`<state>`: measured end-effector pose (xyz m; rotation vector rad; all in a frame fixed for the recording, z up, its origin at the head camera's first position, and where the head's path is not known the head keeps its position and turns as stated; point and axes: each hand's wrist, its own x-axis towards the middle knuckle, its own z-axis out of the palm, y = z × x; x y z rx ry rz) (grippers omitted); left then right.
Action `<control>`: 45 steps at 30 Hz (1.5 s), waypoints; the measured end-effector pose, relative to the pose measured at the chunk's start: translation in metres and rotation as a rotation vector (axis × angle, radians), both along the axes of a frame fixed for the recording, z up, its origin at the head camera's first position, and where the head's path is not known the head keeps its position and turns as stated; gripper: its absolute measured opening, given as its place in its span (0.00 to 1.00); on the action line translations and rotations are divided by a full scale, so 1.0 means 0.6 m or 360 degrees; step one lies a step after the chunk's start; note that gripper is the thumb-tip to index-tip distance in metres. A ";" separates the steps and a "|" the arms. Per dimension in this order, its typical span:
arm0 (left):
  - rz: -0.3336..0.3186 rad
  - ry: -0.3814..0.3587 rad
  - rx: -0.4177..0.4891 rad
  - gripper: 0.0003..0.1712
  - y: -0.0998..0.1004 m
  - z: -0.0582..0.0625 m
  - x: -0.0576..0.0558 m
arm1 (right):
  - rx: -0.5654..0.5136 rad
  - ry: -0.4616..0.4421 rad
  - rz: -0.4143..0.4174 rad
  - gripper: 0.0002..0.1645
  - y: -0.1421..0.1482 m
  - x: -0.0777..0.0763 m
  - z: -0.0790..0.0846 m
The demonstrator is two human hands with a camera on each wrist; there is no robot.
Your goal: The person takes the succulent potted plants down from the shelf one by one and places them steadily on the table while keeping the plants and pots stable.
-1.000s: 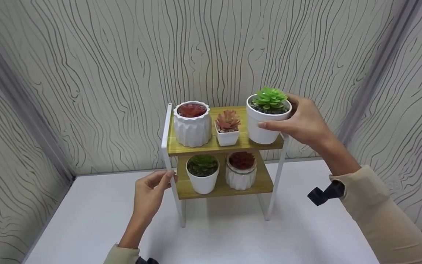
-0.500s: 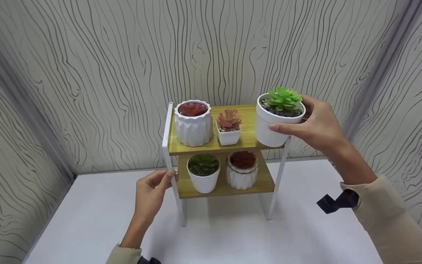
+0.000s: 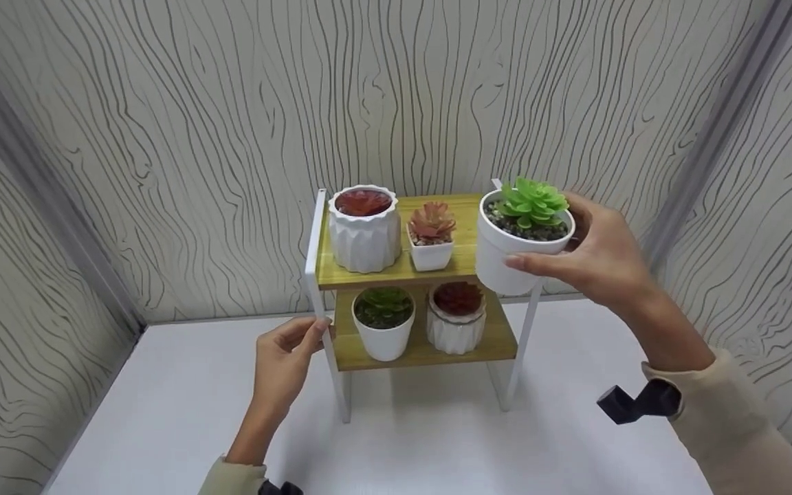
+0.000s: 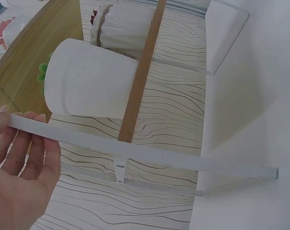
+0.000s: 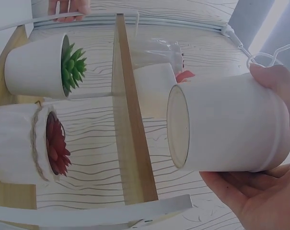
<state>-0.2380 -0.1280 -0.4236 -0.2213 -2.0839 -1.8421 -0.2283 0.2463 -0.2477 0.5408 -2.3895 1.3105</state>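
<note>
My right hand point(image 3: 606, 265) grips a white pot point(image 3: 509, 265) with a bright green succulent, thumb across its front. The pot hangs just in front of the right end of the top shelf point(image 3: 465, 237), and its raised underside shows in the right wrist view. At the rack's left side, my left hand point(image 3: 282, 361) pinches the white metal frame point(image 4: 87, 139) between thumb and fingers. A fluted white pot point(image 3: 364, 237) with a red plant and a small square pot point(image 3: 430, 254) with a pinkish succulent stand on the top shelf.
On the lower shelf point(image 3: 423, 361) stand a white pot point(image 3: 383, 340) with a dark green succulent and a ribbed white pot point(image 3: 456, 333) with a red one. The rack rests on a white table point(image 3: 183, 399) before a wood-grain-patterned wall point(image 3: 217, 137).
My right hand has carried the green succulent's pot to the right, then forward and down past the top shelf's front edge. My left hand keeps its place on the frame.
</note>
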 end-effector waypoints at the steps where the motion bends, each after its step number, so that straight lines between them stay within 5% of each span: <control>1: 0.0001 -0.0005 -0.0004 0.15 0.000 0.001 0.001 | -0.0002 0.0004 0.0004 0.48 0.000 0.002 -0.002; 19: -0.0007 0.0023 -0.0055 0.15 0.001 0.006 -0.006 | -0.0048 0.0059 0.0043 0.48 0.003 0.030 -0.023; 45: 0.0013 -0.0039 -0.0062 0.15 -0.005 0.003 0.001 | 0.0003 0.0055 0.0010 0.50 0.010 0.068 -0.098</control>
